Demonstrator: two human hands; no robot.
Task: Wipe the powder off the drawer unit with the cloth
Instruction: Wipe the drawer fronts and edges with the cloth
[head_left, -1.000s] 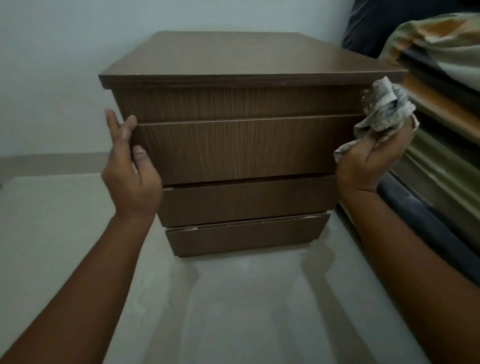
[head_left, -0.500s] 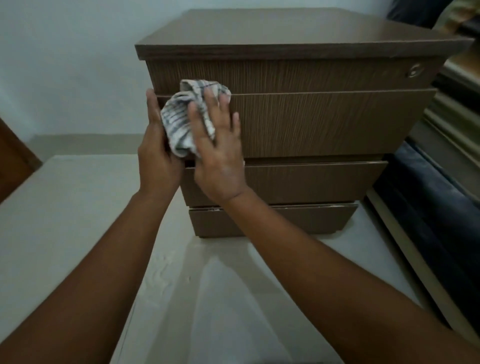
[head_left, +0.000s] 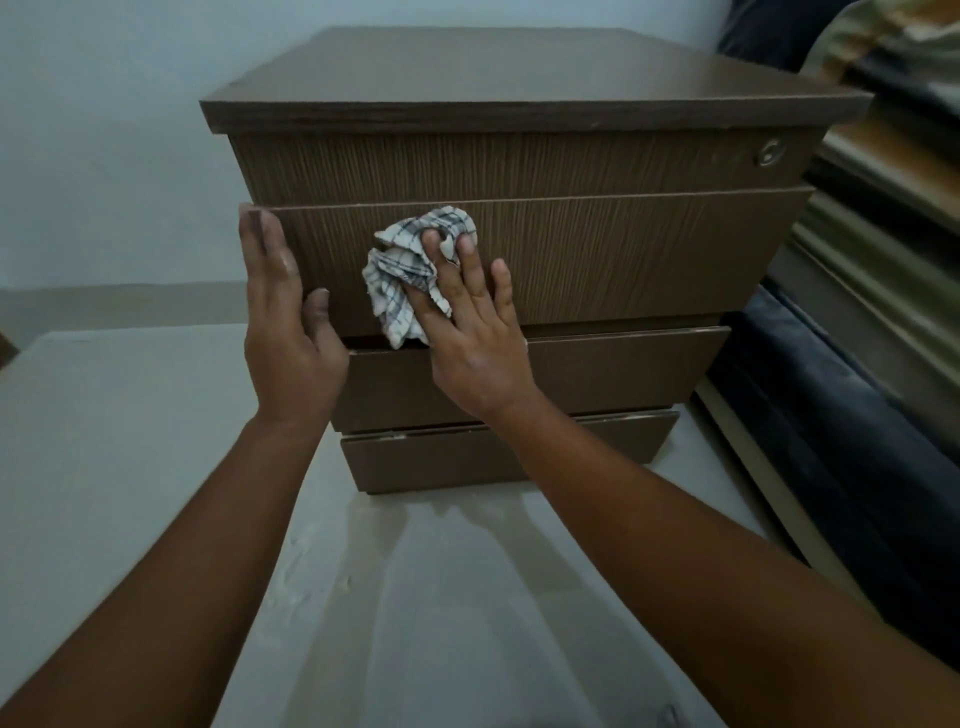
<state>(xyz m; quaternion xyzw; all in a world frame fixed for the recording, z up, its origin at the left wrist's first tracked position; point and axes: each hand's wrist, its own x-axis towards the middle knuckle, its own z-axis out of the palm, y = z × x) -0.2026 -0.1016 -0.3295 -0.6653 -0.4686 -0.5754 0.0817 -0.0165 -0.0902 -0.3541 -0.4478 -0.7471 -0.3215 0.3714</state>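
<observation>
A brown wooden drawer unit (head_left: 623, 260) with three drawer fronts stands on a pale surface. A crumpled white checked cloth (head_left: 402, 270) lies against the large upper drawer front. My right hand (head_left: 467, 332) presses the cloth onto that front with straight, spread fingers. My left hand (head_left: 283, 317) rests flat on the unit's left edge, fingers straight up, thumb on the drawer front. Pale powder smears (head_left: 311, 561) show on the surface in front of the unit.
The unit stands on a pale tabletop (head_left: 130, 441). A round lock (head_left: 769, 153) sits at the top right of the front. Stacked folded fabrics (head_left: 883, 208) and a dark cushion (head_left: 831, 415) lie close on the right. A light wall is behind.
My right hand brought the cloth from the unit's right side to the upper drawer front, then slid it from the left edge toward the middle. My left hand stayed on the left edge.
</observation>
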